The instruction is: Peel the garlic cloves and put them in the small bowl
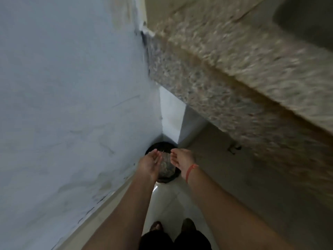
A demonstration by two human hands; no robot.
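Head view, looking straight down: your left grip [150, 162] and right grip [181, 159] hang side by side, not touching, palms turned toward each other. Directly under both sits a dark bin [163, 146], on the floor [167, 201] in the corner.

Both grips are spread, fingers loosely curved, pinching nothing I can make out. A few pale flecks show btw them and on the left palm. Prob. garlic skin, but too blurred to be sure.

There's a red band [191, 171] on the wrist just behind the right grip. The wall [72, 105] runs close along the outer side of the left grip. The speckled stone counter [234, 73] is well above and beyond the right grip.

Garlic cloves and small bowl: neither is in frame. My guess is they're up on the counter, but I can't tell.

Step, as I read it: shedding peel scraps into the bin, i.e. cleanup, not peeling. Whether all cloves are done can't be judged from here.

Next move needs:
- brush the palms together low over the bin opening, since papery skin clings and drifts
- then go back up to the counter and check for unpeeled cloves
- any peeled ones go in the small bowl
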